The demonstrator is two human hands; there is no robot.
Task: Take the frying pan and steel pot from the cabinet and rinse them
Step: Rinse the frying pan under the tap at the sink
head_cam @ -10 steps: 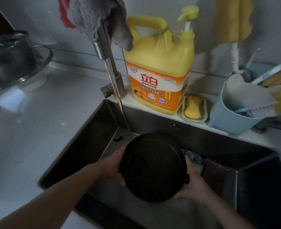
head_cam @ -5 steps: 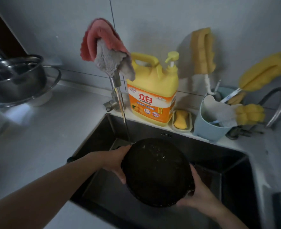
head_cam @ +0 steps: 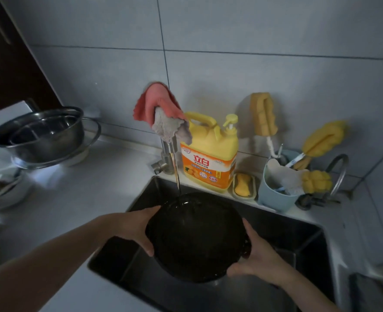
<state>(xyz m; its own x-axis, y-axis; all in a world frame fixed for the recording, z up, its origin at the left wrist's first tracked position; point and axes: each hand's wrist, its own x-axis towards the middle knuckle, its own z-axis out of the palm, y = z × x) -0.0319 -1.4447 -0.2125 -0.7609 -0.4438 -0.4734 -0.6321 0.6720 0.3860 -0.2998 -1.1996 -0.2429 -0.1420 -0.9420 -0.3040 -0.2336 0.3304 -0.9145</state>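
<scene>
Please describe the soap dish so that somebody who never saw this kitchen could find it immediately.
Start at the dark sink and look along the ledge behind it. Between the big yellow detergent jug and the light blue cup lies the soap dish. It is the only low, flat container there, pale, with a yellow-orange bar of soap inside.

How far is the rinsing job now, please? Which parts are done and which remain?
Done: both items look out of the cabinet. In hand: the left hand and right hand hold the frying pan over the sink, with the tap's water stream falling into it. Left: the steel pot sits on the counter, apparently not yet rinsed.
</scene>
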